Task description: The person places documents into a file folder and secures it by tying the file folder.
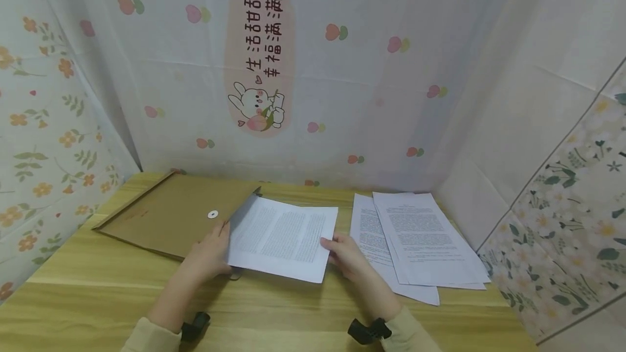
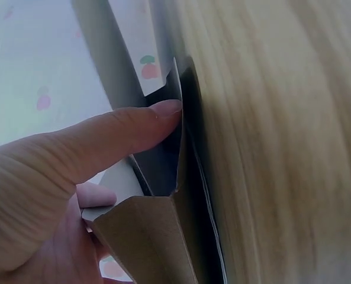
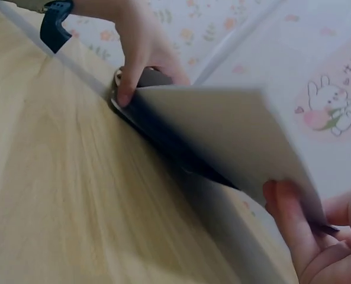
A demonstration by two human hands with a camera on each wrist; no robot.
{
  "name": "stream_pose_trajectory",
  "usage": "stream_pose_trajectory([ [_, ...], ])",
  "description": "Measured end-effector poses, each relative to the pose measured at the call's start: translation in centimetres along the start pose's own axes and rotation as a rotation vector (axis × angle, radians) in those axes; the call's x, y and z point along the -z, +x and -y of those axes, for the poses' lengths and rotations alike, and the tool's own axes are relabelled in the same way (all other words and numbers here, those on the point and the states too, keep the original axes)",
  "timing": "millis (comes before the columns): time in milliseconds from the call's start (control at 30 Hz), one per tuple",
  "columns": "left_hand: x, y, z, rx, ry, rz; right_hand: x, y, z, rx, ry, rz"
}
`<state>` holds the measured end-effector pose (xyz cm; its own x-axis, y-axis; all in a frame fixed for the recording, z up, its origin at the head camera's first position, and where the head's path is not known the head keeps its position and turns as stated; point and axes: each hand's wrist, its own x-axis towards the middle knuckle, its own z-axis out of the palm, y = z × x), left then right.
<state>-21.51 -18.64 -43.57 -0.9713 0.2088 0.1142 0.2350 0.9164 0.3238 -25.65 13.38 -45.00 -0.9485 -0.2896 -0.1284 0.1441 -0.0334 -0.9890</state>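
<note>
A brown kraft document envelope [image 1: 166, 211] with a white round button lies at the left of the table. My left hand [image 1: 207, 251] grips it at its mouth. In the left wrist view the thumb [image 2: 134, 125] lies inside the mouth against the lower side, while fingers hold the upper side. Printed sheets [image 1: 288, 235] reach partway into that mouth, their inner end hidden by the envelope. At their outer right edge my right hand [image 1: 348, 257] pinches them, thumb on top. The right wrist view shows the sheets [image 3: 211, 124] tilted, raised above the table on the near side.
More printed sheets [image 1: 415, 232] lie overlapping on the right part of the wooden table [image 1: 274, 314]. Behind the table hangs a white patterned cloth [image 1: 371, 102], with flowered cloth at both sides. Black straps [image 1: 369, 331] are on both wrists.
</note>
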Motion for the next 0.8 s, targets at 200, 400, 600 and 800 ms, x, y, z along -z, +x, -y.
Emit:
stream_pose_trajectory([
  [200, 0.2, -0.2, -0.1, 0.001, -0.004, 0.008, -1.3, 0.5, 0.9, -0.011, -0.084, 0.082],
  [400, 0.3, -0.3, -0.2, -0.003, 0.002, 0.014, -2.5, 1.0, 1.7, -0.116, -0.110, 0.156],
  [600, 0.3, -0.2, -0.2, -0.011, 0.005, 0.020, -3.4, 1.7, 2.3, -0.112, -0.092, 0.186],
  [800, 0.4, -0.2, -0.2, -0.009, -0.010, 0.035, -4.7, 2.5, 2.1, -0.098, -0.015, 0.112],
])
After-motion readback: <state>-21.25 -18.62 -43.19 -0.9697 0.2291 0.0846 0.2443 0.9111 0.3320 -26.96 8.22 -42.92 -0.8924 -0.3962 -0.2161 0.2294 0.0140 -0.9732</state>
